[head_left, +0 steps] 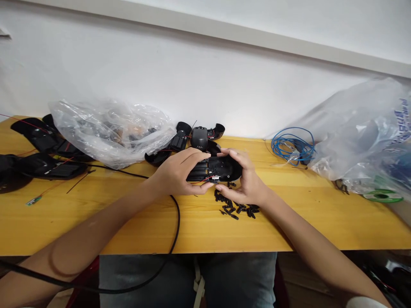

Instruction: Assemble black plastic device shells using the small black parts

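Observation:
Both my hands hold a black plastic housing point(218, 167) just above the yellow table point(205, 231); red wires and a small white connector show inside it. My left hand point(178, 173) wraps its left end, thumb near the wires. My right hand point(245, 179) grips the right end, fingers curled over the top. A heap of several small black screws point(236, 207) lies on the table under my right hand.
More black housing parts point(195, 139) lie behind my hands. A clear plastic bag point(109, 132) covers black parts at the left. A blue wire coil point(292, 147), a large plastic bag point(366, 137) and a green spool point(382, 196) sit right. A black cable point(175, 222) loops off the front edge.

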`<action>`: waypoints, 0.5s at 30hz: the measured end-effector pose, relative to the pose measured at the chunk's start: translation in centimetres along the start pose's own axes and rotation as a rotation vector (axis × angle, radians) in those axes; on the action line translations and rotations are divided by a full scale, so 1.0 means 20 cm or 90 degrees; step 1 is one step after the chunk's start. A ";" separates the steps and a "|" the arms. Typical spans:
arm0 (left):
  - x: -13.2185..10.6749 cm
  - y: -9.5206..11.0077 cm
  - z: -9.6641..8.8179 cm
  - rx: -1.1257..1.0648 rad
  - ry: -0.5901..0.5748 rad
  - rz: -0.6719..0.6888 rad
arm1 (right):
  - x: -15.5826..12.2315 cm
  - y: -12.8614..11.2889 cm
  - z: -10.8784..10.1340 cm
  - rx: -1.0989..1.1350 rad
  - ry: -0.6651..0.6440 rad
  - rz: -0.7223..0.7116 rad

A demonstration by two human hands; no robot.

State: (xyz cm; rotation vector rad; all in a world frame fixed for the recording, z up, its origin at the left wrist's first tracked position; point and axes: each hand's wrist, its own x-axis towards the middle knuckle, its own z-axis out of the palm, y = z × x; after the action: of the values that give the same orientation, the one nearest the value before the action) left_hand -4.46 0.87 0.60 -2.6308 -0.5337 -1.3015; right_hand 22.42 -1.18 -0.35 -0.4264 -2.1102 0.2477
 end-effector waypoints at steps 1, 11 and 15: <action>0.00 0.00 0.00 -0.004 -0.004 -0.003 | 0.00 0.00 0.00 -0.007 -0.003 0.002; 0.03 0.00 -0.04 -0.031 -0.081 -0.009 | -0.02 0.02 0.02 -0.042 -0.022 0.000; 0.03 0.03 -0.03 -0.072 -0.062 -0.045 | -0.01 0.00 0.03 -0.015 -0.010 -0.004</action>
State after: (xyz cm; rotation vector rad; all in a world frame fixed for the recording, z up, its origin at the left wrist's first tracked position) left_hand -4.29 0.24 1.39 -2.8045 -0.5885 -1.2628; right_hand 22.03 -1.33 -0.85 -0.4337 -2.1320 0.2239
